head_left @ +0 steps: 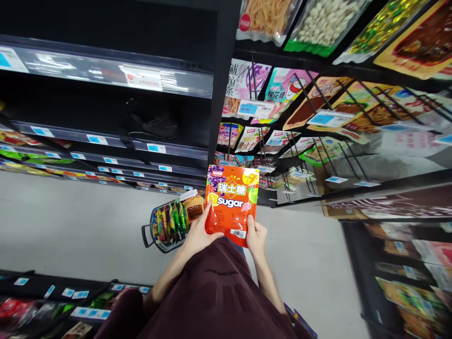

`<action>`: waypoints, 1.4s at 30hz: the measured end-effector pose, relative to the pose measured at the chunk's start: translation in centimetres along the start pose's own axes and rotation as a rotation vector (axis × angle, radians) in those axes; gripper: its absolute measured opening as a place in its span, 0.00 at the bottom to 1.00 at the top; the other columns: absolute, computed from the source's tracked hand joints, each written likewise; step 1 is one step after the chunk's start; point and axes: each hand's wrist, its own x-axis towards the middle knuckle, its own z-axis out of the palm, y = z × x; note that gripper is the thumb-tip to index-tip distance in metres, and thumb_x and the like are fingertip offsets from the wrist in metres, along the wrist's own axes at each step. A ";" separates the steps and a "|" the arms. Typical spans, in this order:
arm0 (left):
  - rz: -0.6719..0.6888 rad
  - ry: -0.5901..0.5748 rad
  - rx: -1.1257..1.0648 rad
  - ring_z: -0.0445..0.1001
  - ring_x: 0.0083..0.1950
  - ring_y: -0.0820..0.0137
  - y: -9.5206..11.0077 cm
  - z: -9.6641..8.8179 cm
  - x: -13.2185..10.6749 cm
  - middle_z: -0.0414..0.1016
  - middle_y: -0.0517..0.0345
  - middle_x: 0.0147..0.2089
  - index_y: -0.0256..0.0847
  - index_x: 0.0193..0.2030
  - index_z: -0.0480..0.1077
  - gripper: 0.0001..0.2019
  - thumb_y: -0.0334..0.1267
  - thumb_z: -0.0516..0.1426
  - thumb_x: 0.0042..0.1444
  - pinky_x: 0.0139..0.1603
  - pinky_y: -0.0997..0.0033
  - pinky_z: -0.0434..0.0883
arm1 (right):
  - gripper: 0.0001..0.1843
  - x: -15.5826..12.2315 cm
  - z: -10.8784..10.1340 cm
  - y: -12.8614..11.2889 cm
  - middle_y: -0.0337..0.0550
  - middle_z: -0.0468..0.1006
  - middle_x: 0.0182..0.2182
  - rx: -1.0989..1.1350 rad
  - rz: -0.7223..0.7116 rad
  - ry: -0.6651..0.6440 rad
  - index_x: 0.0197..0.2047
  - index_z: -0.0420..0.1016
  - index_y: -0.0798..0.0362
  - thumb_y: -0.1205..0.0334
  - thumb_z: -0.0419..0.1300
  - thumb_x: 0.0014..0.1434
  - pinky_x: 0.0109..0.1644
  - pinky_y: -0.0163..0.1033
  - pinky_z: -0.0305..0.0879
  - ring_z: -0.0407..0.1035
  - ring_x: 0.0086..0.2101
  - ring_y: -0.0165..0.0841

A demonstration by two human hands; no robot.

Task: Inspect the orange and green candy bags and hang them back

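I hold an orange candy bag [232, 200] printed with fruit and the word "sugar" upright in front of me with both hands. My left hand [198, 231] grips its lower left edge, thumb across the front. My right hand [256, 236] pinches its lower right corner beside the barcode. Just left of the bag, on the floor, stands a dark shopping basket [152, 235] with several colourful snack packets in it.
Black shelves [106, 141] with blue price tags run along the left. On the right, hooks [318, 117] carry hanging snack bags. A grey floor aisle [70, 226] lies between them. More stocked shelves sit at lower left and lower right.
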 end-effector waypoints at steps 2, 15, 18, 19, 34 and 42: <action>-0.021 0.001 0.001 0.72 0.59 0.52 -0.1 0.0 -0.1 0.72 0.49 0.61 0.50 0.74 0.40 0.55 0.39 0.70 0.46 0.59 0.54 0.71 | 0.32 -0.1 0.1 -0.1 0.42 0.68 0.15 -0.008 0.004 0.003 0.17 0.70 0.57 0.36 0.57 0.56 0.20 0.34 0.55 0.58 0.17 0.28; 0.301 -0.077 0.088 0.34 0.75 0.51 0.5 0.6 0.3 0.26 0.53 0.77 0.56 0.74 0.39 0.55 0.31 0.69 0.47 0.73 0.45 0.48 | 0.33 -0.6 0.7 -0.2 0.34 0.55 0.12 -0.138 -0.098 0.022 0.14 0.54 0.51 0.36 0.53 0.58 0.20 0.35 0.47 0.48 0.17 0.26; 0.438 -0.216 0.155 0.33 0.75 0.48 0.7 1.3 0.1 0.26 0.49 0.77 0.54 0.74 0.36 0.60 0.30 0.71 0.43 0.72 0.41 0.49 | 0.32 -1.0 1.6 -0.3 0.34 0.57 0.13 -0.094 -0.069 -0.013 0.15 0.55 0.51 0.37 0.54 0.59 0.20 0.35 0.49 0.49 0.17 0.26; 0.473 -0.245 0.170 0.33 0.75 0.49 0.7 1.7 0.0 0.27 0.48 0.77 0.52 0.74 0.35 0.61 0.29 0.71 0.43 0.72 0.41 0.48 | 0.31 -1.2 1.9 -0.3 0.35 0.58 0.13 -0.057 -0.042 -0.003 0.16 0.57 0.52 0.37 0.54 0.59 0.21 0.34 0.49 0.50 0.17 0.26; 0.371 -0.063 -0.021 0.56 0.71 0.58 -2.0 2.8 0.1 0.54 0.47 0.72 0.45 0.74 0.41 0.36 0.26 0.48 0.60 0.69 0.53 0.60 | 0.28 -0.8 4.3 -1.3 0.34 0.66 0.11 -0.049 -0.093 -0.447 0.19 0.66 0.53 0.47 0.52 0.66 0.22 0.32 0.57 0.60 0.15 0.26; 0.111 0.021 -0.161 0.69 0.62 0.57 -4.4 4.2 0.5 0.73 0.43 0.56 0.39 0.61 0.62 0.19 0.37 0.46 0.65 0.65 0.50 0.66 | 0.27 -0.5 5.7 -3.3 0.34 0.69 0.14 -0.083 -0.179 -0.580 0.19 0.64 0.52 0.49 0.50 0.68 0.29 0.32 0.61 0.64 0.18 0.27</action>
